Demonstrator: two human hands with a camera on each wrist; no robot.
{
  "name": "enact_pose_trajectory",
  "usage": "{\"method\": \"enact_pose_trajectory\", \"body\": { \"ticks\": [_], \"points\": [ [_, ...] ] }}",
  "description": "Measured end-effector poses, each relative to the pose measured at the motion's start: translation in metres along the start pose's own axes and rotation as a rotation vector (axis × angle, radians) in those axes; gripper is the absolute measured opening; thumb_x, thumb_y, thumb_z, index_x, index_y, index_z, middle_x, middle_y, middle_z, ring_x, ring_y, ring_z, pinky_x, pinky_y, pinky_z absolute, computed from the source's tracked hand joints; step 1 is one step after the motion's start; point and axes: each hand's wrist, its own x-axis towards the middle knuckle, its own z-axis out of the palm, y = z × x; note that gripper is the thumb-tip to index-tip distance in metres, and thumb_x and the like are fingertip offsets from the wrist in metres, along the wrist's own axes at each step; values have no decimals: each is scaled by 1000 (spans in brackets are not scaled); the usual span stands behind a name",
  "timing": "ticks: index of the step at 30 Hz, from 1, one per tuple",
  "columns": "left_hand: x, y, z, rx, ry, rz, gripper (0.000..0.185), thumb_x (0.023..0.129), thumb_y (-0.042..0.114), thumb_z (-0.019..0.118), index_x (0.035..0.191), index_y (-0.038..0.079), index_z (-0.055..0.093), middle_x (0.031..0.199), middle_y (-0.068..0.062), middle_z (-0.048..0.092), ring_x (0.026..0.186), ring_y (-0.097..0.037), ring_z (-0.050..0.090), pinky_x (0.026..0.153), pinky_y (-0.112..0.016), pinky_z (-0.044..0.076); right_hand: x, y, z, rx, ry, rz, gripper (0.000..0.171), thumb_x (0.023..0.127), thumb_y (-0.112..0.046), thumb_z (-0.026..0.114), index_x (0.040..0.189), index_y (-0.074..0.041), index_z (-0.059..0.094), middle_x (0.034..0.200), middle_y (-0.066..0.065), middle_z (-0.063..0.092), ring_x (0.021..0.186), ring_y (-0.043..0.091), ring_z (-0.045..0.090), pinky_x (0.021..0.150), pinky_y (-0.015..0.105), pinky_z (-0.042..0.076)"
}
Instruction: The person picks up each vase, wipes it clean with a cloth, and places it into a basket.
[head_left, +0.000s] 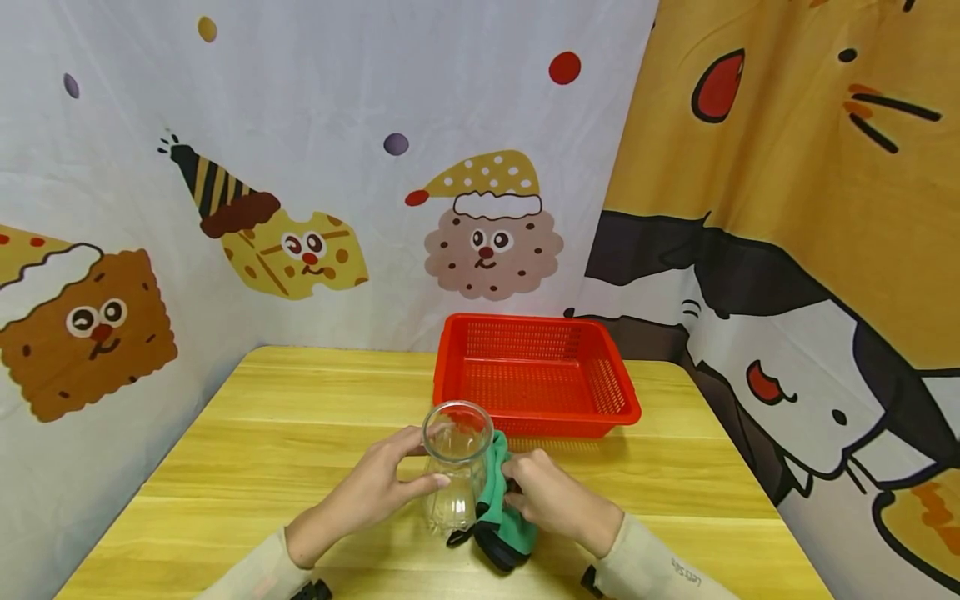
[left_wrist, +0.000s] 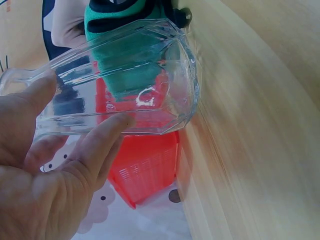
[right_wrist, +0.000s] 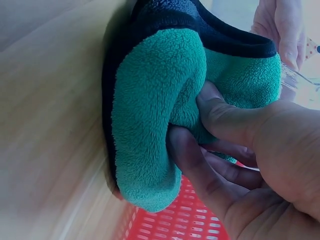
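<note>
A clear glass vase [head_left: 454, 492] with a wide round rim stands upright on the table in the head view. My left hand [head_left: 378, 482] grips it from the left, thumb on the near side and fingers round the far side. In the left wrist view the thumb and fingers lie along the faceted glass [left_wrist: 150, 75]. My right hand [head_left: 551, 500] pinches a green towelling cloth [head_left: 517, 533] with dark edging against the vase's right side. The right wrist view shows thumb and fingers gathering a fold of the cloth [right_wrist: 145, 110].
A red perforated plastic basket [head_left: 525, 421] sits behind the vase, toward the table's back right. Light wooden table [head_left: 300, 400] lies beneath everything. A printed cartoon curtain [head_left: 337, 125] hangs behind the table and along its sides.
</note>
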Motion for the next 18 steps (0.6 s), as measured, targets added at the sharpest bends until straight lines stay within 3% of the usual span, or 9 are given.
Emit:
{"method": "enact_pose_trajectory", "body": {
  "ticks": [8,18],
  "points": [
    [-1,-1,0,-12,-6,-8,67,108,39,86,164,9,64,143,-8,81,130,-35,82,113,-66,68,-2,-1,2,-9,16,-2,21,97,8,89,92,-7,75,91,2,80,82,-7,63,61,7,55],
    [0,-1,1,-2,-1,-8,66,108,38,86,164,10,65,142,-7,81,129,-33,82,114,-63,69,-3,3,4,29,41,10,22,97,7,89,92,-10,76,96,1,84,83,-7,62,62,10,55]
  ]
}}
